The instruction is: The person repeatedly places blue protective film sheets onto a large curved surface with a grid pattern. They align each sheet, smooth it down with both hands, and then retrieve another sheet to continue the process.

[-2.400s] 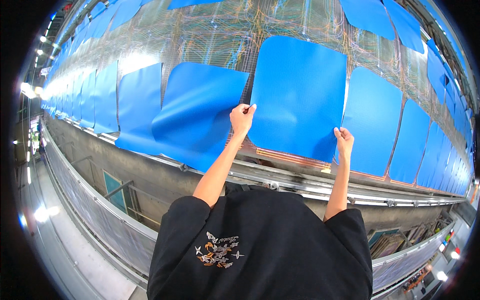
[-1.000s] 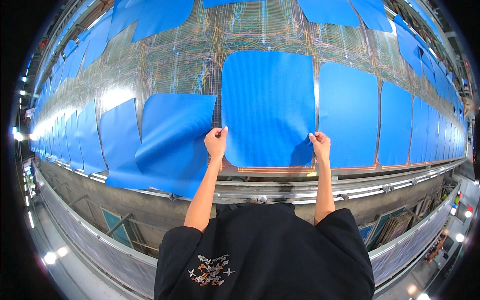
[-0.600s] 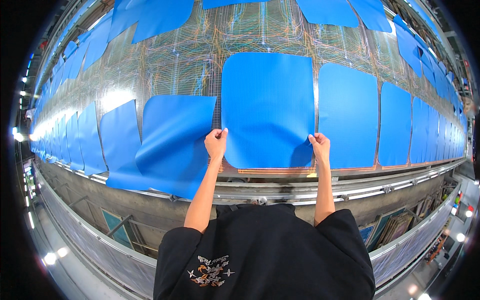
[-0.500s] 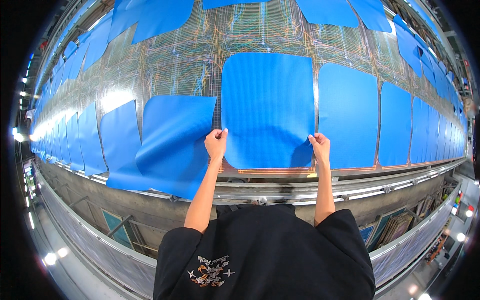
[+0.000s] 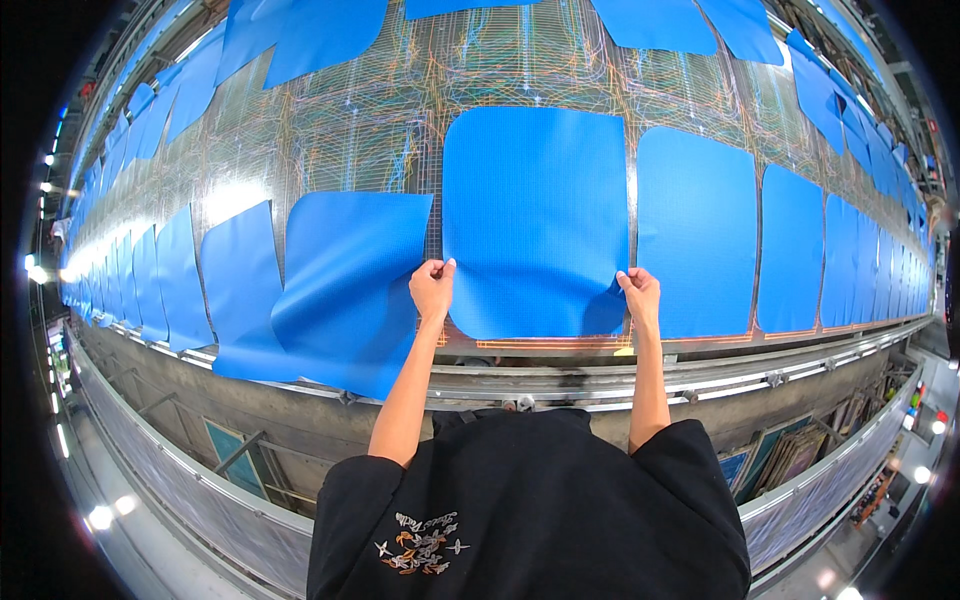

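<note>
A blue sheet (image 5: 535,200) with rounded corners lies in front of me on a long table (image 5: 350,150) covered in fine coloured lines. My left hand (image 5: 432,288) pinches its left edge, and my right hand (image 5: 641,292) pinches its right edge. Between the two hands the near part of the sheet bulges in a soft wave. To its left a second blue sheet (image 5: 350,250) lies curled, its near end hanging over the table's front edge. A flat blue sheet (image 5: 697,230) lies just right of my right hand.
Rows of similar blue sheets run off to both sides, and more blue sheets (image 5: 660,20) lie along the far side. A metal rail (image 5: 580,385) follows the table's near edge. Below it, flat framed panels (image 5: 790,460) are stacked at the right.
Both hands keep their grip in nearly the same place. The held sheet's far edge has shifted very slightly toward me.
</note>
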`<state>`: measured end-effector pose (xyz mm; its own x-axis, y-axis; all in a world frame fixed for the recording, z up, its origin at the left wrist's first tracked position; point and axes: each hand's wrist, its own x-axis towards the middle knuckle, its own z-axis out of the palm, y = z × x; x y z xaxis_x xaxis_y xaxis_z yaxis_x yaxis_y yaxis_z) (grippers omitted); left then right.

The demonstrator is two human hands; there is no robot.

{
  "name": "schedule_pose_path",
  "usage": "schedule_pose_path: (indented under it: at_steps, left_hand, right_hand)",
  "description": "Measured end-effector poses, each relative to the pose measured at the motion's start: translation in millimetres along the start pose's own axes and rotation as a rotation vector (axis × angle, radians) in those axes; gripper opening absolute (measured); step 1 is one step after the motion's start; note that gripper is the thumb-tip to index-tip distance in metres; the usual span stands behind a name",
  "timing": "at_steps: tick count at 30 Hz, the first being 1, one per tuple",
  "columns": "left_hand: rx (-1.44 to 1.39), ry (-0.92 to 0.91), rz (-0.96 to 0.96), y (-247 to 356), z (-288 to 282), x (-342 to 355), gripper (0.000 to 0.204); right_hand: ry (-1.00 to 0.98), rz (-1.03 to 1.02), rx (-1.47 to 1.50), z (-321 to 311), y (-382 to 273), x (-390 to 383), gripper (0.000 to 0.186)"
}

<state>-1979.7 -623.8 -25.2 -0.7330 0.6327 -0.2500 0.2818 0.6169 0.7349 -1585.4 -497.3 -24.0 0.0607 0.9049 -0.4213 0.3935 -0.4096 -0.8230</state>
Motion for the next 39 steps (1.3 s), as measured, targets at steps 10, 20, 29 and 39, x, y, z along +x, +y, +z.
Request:
schedule_pose_path:
  at_steps: [10,20,29,39]
  left_hand:
    - [0.004,0.022,0.030,-0.6,0.5,-0.8,0.030]
    - [-0.001,0.026,0.048,-2.3,1.2,-0.6,0.030]
    - [0.014,0.014,0.014,-2.5,1.3,-0.3,0.026]
    - [0.037,0.007,-0.005,2.7,-1.7,-4.0,0.027]
  right_hand:
    - [-0.002,0.000,-0.002,0.4,-0.5,-0.8,0.018]
    - [0.007,0.011,-0.019,0.8,5.0,2.2,0.019]
    - [0.009,0.006,-0.049,1.4,3.7,1.7,0.016]
    - [0.014,0.003,-0.103,-0.1,-0.8,0.5,0.018]
